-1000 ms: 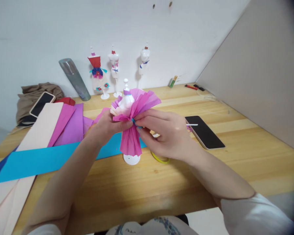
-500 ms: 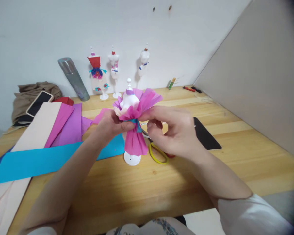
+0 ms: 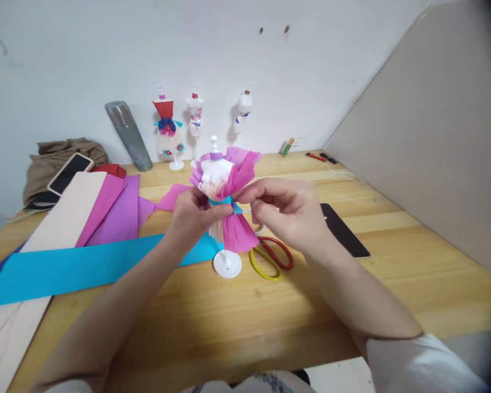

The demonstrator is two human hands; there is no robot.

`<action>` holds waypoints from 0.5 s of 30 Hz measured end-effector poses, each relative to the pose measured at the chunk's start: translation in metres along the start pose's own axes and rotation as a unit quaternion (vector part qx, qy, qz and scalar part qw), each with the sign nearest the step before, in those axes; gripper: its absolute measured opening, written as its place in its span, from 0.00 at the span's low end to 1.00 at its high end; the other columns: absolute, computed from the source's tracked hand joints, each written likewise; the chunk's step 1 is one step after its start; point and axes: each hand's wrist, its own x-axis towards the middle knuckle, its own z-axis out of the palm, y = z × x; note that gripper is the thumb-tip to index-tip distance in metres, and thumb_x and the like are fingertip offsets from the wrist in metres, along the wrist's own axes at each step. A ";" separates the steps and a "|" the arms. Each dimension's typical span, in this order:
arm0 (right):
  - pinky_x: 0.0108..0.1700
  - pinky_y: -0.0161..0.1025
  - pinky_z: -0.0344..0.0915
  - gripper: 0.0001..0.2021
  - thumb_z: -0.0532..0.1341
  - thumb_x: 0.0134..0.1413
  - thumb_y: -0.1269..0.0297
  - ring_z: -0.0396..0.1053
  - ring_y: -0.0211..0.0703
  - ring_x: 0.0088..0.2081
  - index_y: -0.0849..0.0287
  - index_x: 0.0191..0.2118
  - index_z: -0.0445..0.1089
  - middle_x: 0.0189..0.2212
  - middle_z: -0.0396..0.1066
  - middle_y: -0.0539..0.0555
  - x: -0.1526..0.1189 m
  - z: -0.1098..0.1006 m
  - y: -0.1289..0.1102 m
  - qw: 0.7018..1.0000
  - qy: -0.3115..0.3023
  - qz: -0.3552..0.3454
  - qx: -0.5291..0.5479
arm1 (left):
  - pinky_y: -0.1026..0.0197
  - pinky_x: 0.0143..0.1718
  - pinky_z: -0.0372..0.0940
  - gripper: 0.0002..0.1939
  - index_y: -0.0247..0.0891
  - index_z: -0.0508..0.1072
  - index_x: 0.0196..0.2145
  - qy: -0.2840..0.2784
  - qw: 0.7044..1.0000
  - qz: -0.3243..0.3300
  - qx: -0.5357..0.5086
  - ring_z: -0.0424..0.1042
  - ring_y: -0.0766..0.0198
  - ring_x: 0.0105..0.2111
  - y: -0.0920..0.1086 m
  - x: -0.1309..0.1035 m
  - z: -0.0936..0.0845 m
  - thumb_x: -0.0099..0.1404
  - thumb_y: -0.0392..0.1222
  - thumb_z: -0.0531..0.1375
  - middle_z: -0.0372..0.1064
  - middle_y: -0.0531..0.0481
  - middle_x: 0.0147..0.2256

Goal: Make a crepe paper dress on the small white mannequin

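Note:
A small white dress form (image 3: 215,170) stands in front of me, wrapped in gathered pink crepe paper (image 3: 239,232) and pale cream crepe paper. Round its waist runs a narrow blue crepe strip (image 3: 221,201), whose short end sticks out at the right. My left hand (image 3: 194,213) is closed round the waist, thumb pressing on the blue strip. My right hand (image 3: 288,210) has its fingers curled in, the index fingertip at the pink paper beside the strip's end. What its fingers hold, if anything, cannot be made out. Scissors (image 3: 276,262) with yellow and red handles lie beneath.
Crepe paper sheets, including a wide blue one (image 3: 85,267), spread over the left. Behind are a phone (image 3: 71,173), brown cloth (image 3: 65,147), a flask (image 3: 131,136) and three other dress forms (image 3: 167,128). A black flat object (image 3: 343,232) and a glue stick (image 3: 287,147) are rightward.
The dress form has turned, showing more cream paper at the front, with the pink skirt now toward the right. The blue strip's end has shifted right. The scissors' red handle shows more.

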 end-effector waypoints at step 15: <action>0.32 0.39 0.62 0.12 0.71 0.50 0.56 0.67 0.42 0.32 0.57 0.35 0.76 0.33 0.75 0.52 0.008 0.002 0.010 0.995 -0.039 -0.045 -0.080 | 0.53 0.38 0.69 0.14 0.41 0.78 0.31 0.040 0.947 0.075 0.310 0.75 0.48 0.40 0.007 -0.011 0.010 0.47 0.45 0.74 0.77 0.49 0.31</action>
